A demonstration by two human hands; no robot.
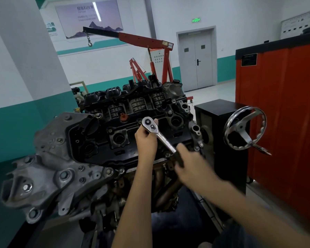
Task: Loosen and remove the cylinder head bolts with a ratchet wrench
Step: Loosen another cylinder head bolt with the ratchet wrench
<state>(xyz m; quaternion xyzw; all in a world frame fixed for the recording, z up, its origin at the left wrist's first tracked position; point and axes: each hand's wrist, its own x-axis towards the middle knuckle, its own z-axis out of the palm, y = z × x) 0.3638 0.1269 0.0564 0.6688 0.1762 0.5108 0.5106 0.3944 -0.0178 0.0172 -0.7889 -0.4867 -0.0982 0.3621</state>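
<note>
A chrome ratchet wrench (160,136) stands over the black cylinder head cover (100,140) of an engine mounted on a stand. Its round head (150,124) sits above the cover's right half. My left hand (145,138) curls its fingers around the wrench head from below and behind. My right hand (191,163), blurred, grips the black handle at the wrench's lower end. The socket and the bolt under the head are hidden by my left hand. Several small bolts (167,154) show along the cover's edge.
A grey bracket casting (48,174) juts out at the engine's left. A chrome handwheel (243,129) on the black stand column (220,122) sits to the right. An orange tool cabinet (283,111) stands further right, and a red engine crane (147,42) behind.
</note>
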